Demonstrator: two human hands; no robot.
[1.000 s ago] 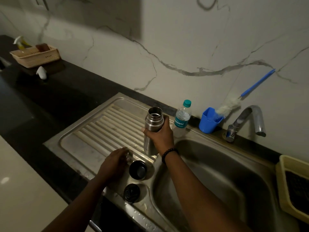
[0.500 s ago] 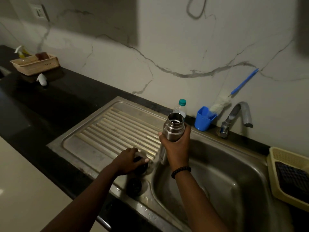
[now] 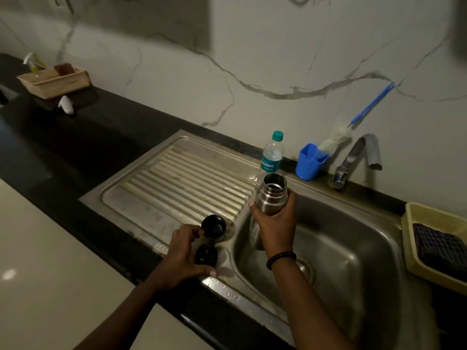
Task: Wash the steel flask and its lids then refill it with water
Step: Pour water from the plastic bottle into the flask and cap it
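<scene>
My right hand (image 3: pixel 276 223) grips the open steel flask (image 3: pixel 271 195) round its upper body and holds it upright over the left side of the sink basin (image 3: pixel 353 248). Two dark lids sit on the steel ledge beside the basin: a cup-shaped lid (image 3: pixel 214 227) and, nearer me, a smaller round lid (image 3: pixel 206 255). My left hand (image 3: pixel 183 258) rests by them, its fingers spread. The forefinger touches the cup lid's rim, and the small lid lies between thumb and fingers, not pinched.
A ribbed draining board (image 3: pixel 182 188) lies left of the basin. Along the wall stand a plastic water bottle (image 3: pixel 272 157), a blue holder (image 3: pixel 309 161) with a bottle brush (image 3: pixel 371 103), and the tap (image 3: pixel 358 160). A yellow tray (image 3: pixel 429 223) sits right, a wicker basket (image 3: pixel 54 82) far left.
My right hand has carried the flask rightward from the draining board to over the basin. My left hand has drawn back from the cup lid toward the smaller lid.
</scene>
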